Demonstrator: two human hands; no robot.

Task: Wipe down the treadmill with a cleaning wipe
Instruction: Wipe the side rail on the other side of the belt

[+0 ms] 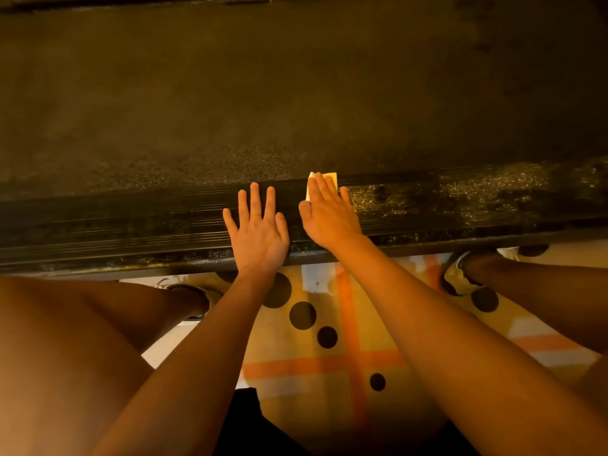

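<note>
White and folded small, the wipe [329, 179] lies flat on the black side rail [131, 222] of the treadmill, at the rail's far edge; the right hand [329, 218] lies on top of it with straight fingers, pressing it down, not curled round it; the left hand [258, 232] rests flat on the same rail, a bit further left along it, and holds nothing; the rail runs long from side to side, so I think the wipe should slide along it; the rail's right part looks speckled; wet or dusty, I cannot tell.
</note>
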